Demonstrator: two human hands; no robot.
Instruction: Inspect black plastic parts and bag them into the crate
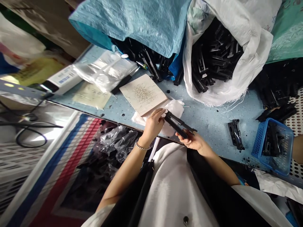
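Note:
A long black plastic part (pixel 176 123) with a slot along it is held over the table's front edge. My right hand (pixel 193 142) is closed round its lower right end. At its upper left end, my left hand (pixel 154 123) has its fingers bent and pressed together, touching the tip; whether a small piece is between them is hidden. Just beyond my left hand is a square pale board (pixel 132 97) with a scatter of tiny pieces (pixel 144 92) on it. Crumpled white plastic (pixel 176 108) lies beneath the board and behind the black part.
A white sack (pixel 251 72) and a blue bag (pixel 132 22) hold many black parts. Another black part (pixel 235 134) lies at right, near a blue basket (pixel 258 148) and another person's arm (pixel 298 148). Clear plastic bags (pixel 106 71) lie left; a striped bag (pixel 68 164) stands below.

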